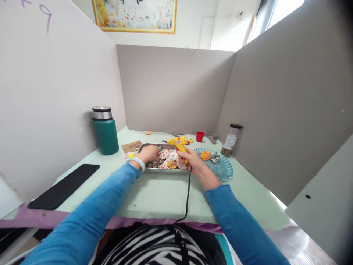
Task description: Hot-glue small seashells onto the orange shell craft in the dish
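My right hand (193,161) is wrapped round the handle of a yellow hot glue gun (180,142), whose nozzle points left above the tray. From the handle a black cord (188,198) runs down over the table's front edge. A metal tray (165,171) holds shells (167,154) and small stones. Reaching into its left side is my left hand (149,154), with a pale bangle (137,162) at the wrist. Its fingers are curled downward together among the pieces; what they grip, if anything, is hidden.
A blue scalloped plate (227,171) with orange and grey pieces lies at right, near a clear jar (231,140) and a red cup (200,136). A green bottle (105,130), black phone (64,186) and brown board (131,146) are at left. Grey partitions (176,88) enclose the table.
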`<state>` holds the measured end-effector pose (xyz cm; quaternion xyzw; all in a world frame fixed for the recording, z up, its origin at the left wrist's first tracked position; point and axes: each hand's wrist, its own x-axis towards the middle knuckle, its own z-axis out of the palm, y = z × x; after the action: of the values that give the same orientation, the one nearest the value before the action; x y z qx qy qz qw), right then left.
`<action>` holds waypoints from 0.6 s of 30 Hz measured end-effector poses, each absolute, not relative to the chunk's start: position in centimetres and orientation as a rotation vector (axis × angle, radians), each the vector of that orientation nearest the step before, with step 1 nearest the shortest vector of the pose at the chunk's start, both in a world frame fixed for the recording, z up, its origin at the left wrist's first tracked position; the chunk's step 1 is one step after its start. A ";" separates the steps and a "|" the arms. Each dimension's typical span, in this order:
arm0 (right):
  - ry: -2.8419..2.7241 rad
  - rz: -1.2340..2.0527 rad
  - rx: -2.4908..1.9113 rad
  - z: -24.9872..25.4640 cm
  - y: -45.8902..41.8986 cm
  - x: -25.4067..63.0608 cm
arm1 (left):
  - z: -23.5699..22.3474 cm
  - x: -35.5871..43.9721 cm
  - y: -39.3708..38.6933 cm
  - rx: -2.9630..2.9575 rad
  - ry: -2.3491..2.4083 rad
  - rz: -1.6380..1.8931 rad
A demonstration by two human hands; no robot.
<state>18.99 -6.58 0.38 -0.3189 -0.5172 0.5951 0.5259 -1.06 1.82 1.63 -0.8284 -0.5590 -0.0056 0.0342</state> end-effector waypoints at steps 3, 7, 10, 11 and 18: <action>-1.241 1.412 -0.756 0.4 -6.7 18.9 | 1.8 -1.6 2.2 -2.530 -1.754 -0.115; -1.235 1.401 -0.757 0.4 -6.6 18.9 | 2.2 -2.3 2.5 -2.839 -1.818 -0.281; -1.239 1.410 -0.760 0.3 -6.5 18.9 | 2.4 -2.1 2.5 -2.873 -1.769 -0.205; -1.243 1.414 -0.760 0.3 -6.5 18.9 | 2.3 -1.9 2.5 -2.813 -1.742 -0.131; -1.252 1.401 -0.737 0.1 -6.3 18.9 | 1.5 -0.3 1.7 -2.599 -1.713 -0.066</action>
<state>18.94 -6.26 0.12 -0.3090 -0.5249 0.5875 0.5328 -0.34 1.72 1.47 -0.8347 -0.5501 -0.0211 0.0138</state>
